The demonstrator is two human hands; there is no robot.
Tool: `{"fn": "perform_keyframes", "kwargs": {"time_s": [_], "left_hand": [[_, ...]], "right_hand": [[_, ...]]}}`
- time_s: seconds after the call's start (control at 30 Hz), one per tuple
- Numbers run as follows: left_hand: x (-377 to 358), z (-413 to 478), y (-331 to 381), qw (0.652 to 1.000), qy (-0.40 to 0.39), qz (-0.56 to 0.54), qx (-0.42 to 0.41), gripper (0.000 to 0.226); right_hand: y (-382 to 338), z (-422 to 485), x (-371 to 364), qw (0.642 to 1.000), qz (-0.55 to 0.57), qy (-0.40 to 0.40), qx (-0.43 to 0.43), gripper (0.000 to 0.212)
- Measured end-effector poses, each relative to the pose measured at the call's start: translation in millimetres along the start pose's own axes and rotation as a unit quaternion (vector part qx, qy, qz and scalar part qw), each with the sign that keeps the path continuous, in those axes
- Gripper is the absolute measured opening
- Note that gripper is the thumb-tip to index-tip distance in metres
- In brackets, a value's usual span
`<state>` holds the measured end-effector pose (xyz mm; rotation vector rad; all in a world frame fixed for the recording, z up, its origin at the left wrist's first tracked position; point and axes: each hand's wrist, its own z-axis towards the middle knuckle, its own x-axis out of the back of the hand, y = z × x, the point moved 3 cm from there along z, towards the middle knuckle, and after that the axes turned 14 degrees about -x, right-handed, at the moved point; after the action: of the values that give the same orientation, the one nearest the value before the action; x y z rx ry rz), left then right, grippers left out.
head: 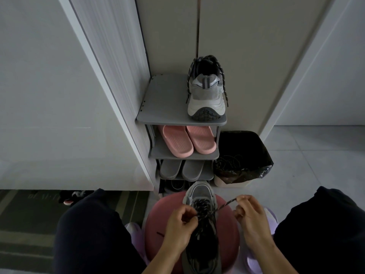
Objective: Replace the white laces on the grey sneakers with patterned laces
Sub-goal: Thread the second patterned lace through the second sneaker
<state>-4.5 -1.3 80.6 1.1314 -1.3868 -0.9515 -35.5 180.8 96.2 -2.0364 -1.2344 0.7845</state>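
Observation:
One grey sneaker (201, 232) lies toe-away on a round pink stool (156, 218) between my knees, threaded with a dark patterned lace (202, 209). My left hand (180, 227) pinches one end of that lace at the shoe's left side. My right hand (250, 216) pinches the other end, which runs taut up and to the right from the eyelets. The second grey sneaker (206, 91) stands heel-toward-me on the top shelf of a grey shoe rack (162, 107), with patterned laces hanging loose down both sides.
Pink slippers (187, 141) and grey slippers (181, 169) fill the lower shelves. A bin lined with a black bag (243, 155) stands right of the rack, thin dark cords inside. White cabinet walls flank the rack. Tiled floor extends right.

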Motion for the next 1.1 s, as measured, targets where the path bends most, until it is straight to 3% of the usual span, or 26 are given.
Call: {"fn": "perform_keyframes", "kwargs": {"time_s": [0.17, 0.27, 0.43, 0.63, 0.7, 0.77, 0.87, 0.97, 1.1], "left_hand": [[-6.6, -0.6, 5.8, 0.986, -0.068, 0.116, -0.102, 0.037], [-5.1, 0.2, 7.8, 0.976, -0.047, 0.145, -0.154, 0.026], [-2.1, -1.7, 5.3, 0.970, -0.083, 0.151, -0.173, 0.037], [15.5, -11.9, 2.6, 0.943, -0.203, 0.177, -0.194, 0.040], [19.9, -13.6, 2.6, 0.957, -0.182, 0.144, -0.176, 0.041], [24.2, -12.4, 3.1, 0.984, -0.103, 0.077, -0.126, 0.043], [27.9, 1.4, -2.3, 0.998, -0.002, 0.045, -0.046, 0.023], [21.5, 17.7, -11.6, 0.999, -0.008, 0.049, 0.004, 0.017], [8.7, 37.3, -10.7, 0.997, -0.040, 0.064, 0.006, 0.023]], "right_hand": [[3.4, -12.7, -19.7, 0.988, 0.037, -0.129, -0.081, 0.024], [12.0, -20.1, -29.0, 0.978, -0.037, -0.181, -0.096, 0.028], [21.3, -13.1, -28.3, 0.964, -0.206, -0.157, -0.055, 0.024], [33.0, 1.4, -18.8, 0.928, -0.348, -0.130, 0.003, 0.024], [35.8, 4.4, -17.1, 0.928, -0.348, -0.131, -0.008, 0.023], [35.5, 5.8, -16.0, 0.936, -0.328, -0.125, -0.015, 0.022], [32.1, 9.5, -16.2, 0.940, -0.321, -0.113, -0.003, 0.019], [29.3, 16.9, -20.1, 0.931, -0.349, -0.105, 0.006, 0.019], [24.6, 28.7, -28.1, 0.919, -0.384, -0.086, 0.026, 0.016]]}}
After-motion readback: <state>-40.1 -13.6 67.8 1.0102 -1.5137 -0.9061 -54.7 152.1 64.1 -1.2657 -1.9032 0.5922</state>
